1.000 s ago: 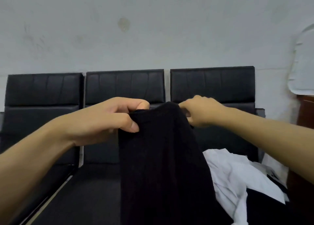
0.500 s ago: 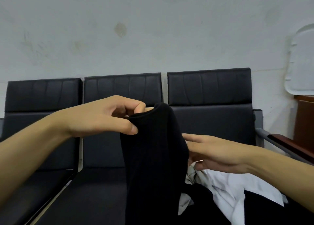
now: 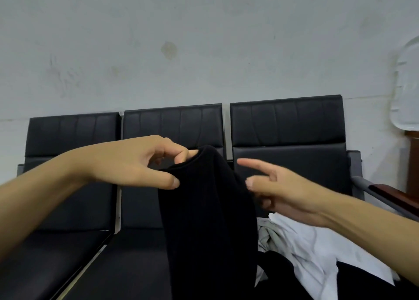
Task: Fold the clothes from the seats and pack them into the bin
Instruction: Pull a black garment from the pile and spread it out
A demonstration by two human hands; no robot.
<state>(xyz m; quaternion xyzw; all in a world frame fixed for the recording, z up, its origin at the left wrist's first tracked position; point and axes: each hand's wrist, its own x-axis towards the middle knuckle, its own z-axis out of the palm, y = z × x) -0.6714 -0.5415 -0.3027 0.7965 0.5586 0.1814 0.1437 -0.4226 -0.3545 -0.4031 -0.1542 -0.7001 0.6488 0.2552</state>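
A black ribbed garment (image 3: 208,220) hangs down in front of me over the middle seat. My left hand (image 3: 140,163) pinches its top edge between thumb and fingers. My right hand (image 3: 276,186) hovers just right of the cloth with the index finger stretched toward the top edge and holds nothing. A pile of white clothes (image 3: 317,249) with a dark piece lies on the right seat. The bin is out of view.
A row of three black padded seats (image 3: 74,186) stands against a pale wall. A grey armrest with a wooden top (image 3: 390,195) juts out at the right end. A clear plastic object (image 3: 408,84) sits at the far right.
My right hand let go of the garment's top edge, dropped toward the white pile, and has now risen back beside the cloth. My left hand kept its pinch.
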